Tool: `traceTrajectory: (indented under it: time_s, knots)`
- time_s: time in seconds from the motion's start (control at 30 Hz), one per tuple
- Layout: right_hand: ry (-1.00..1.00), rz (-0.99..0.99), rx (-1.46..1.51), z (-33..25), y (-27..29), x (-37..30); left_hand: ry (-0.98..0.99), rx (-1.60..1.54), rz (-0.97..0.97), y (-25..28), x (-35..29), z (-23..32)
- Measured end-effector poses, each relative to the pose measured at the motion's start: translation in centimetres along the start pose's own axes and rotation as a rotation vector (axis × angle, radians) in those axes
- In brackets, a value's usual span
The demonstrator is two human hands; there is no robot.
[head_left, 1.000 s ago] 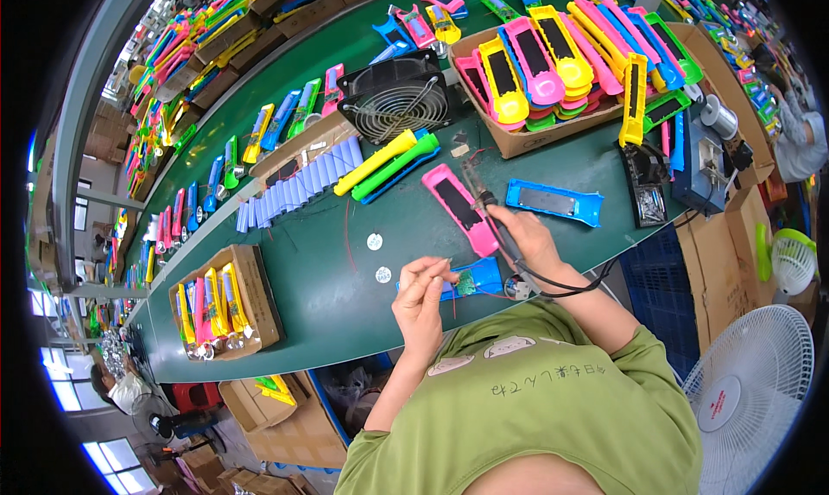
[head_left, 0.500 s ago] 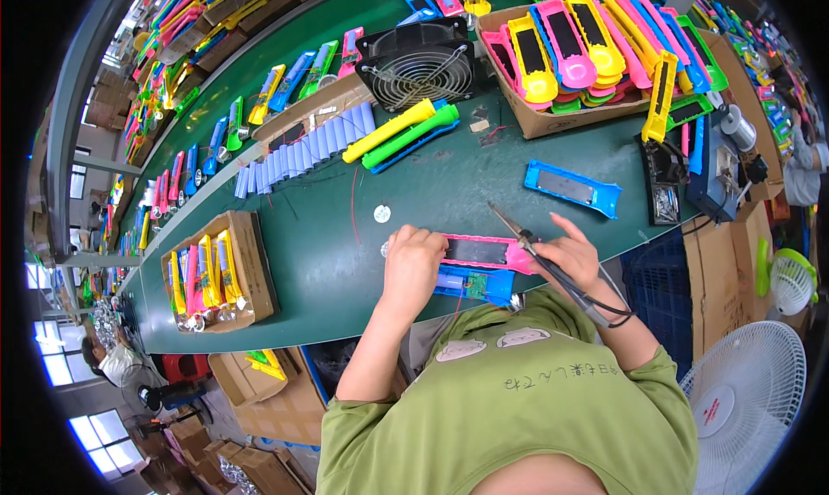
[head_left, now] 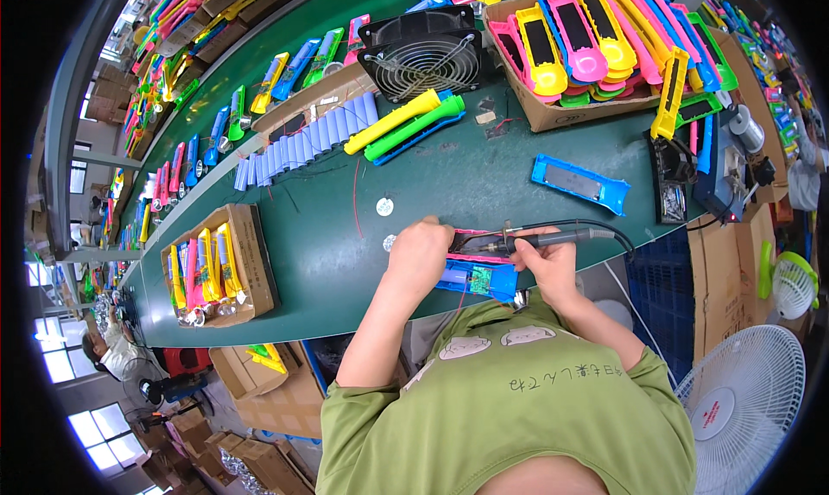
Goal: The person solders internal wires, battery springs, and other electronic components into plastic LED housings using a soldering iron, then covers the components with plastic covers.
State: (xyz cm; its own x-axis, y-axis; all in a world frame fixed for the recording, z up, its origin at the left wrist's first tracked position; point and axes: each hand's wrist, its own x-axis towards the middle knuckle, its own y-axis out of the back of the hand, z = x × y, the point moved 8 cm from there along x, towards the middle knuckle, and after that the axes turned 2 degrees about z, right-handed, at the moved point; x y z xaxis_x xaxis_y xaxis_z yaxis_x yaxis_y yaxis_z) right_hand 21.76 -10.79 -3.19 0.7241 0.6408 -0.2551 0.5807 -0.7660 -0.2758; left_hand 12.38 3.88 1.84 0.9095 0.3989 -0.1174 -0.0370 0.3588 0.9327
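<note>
My left hand (head_left: pixel 420 251) is closed on the left end of a pink plastic casing (head_left: pixel 471 257) with a dark panel in it. In my right hand (head_left: pixel 550 263) a soldering iron (head_left: pixel 557 237) lies across the fingers, its tip pointing left over the panel. The thumb of that hand is at the casing's right end; whether it grips the casing I cannot tell. Just below, near the table edge, lies an open blue casing (head_left: pixel 503 286) with a purple battery cell and a green circuit board (head_left: pixel 480 277). Another blue casing (head_left: pixel 580 187) with a grey panel lies beyond my right hand.
A carton (head_left: pixel 561 117) of colourful casings stands at the back right, beside a soldering station (head_left: pixel 721 180) with a solder spool (head_left: pixel 744 123). A black fan (head_left: pixel 423 59) stands behind a row of purple cells (head_left: pixel 302 149). At left sits a box (head_left: pixel 263 279) of filled casings.
My right hand has moved left to the pink casing and closed in. The soldering iron has swung from slanting to nearly level, its tip now over the casing.
</note>
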Motion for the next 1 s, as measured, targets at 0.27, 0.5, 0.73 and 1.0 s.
traceTrajectory:
  time_s: [0.27,0.5,0.73,1.0]
  knots:
    - [-0.017,-0.012,-0.032,0.2,-0.4,0.2,0.012,0.056,0.020,-0.4,0.1,-0.2]
    - [-0.008,-0.027,-0.039,0.4,-0.3,0.1,0.034,0.089,-0.007,-0.6,0.3,-0.3]
    - [0.145,-0.025,0.058,-1.7,1.1,-1.0,0.048,0.076,-0.015,-0.7,0.7,-0.6]
    - [0.765,-0.129,-0.747,-6.2,2.1,-3.5,0.044,0.109,0.015,-0.7,0.8,-0.6]
